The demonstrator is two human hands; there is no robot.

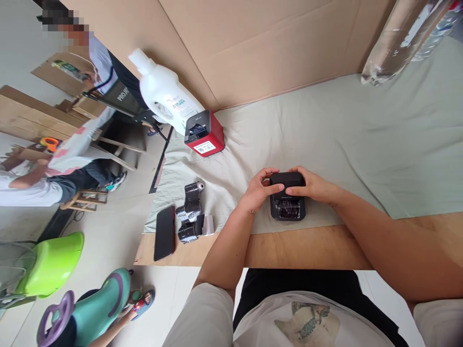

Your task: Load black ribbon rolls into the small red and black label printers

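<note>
A small black label printer (pixel 287 179) stands on the cloth near the table's front edge. A glossy black strip (pixel 288 209) shows at its near, lower end. My left hand (pixel 264 187) grips its left side with the thumb lying on its top. On the other side my right hand (pixel 313 185) is wrapped round the edge, its thumb also on top, close to the left one. To the left lie curled shiny black label strips (pixel 193 200) with a small white roll (pixel 208 225). Beside them rests a dark phone (pixel 164 233).
A red and black printer-like box (pixel 205 134) stands back left, against a white jug (pixel 170 91). Cardboard (pixel 267 43) rises behind the cloth (pixel 318 125). A clear plastic-wrapped pack (pixel 394 43) is at the far right. People sit on the left, beyond the table's edge, near a green tub (pixel 58 262).
</note>
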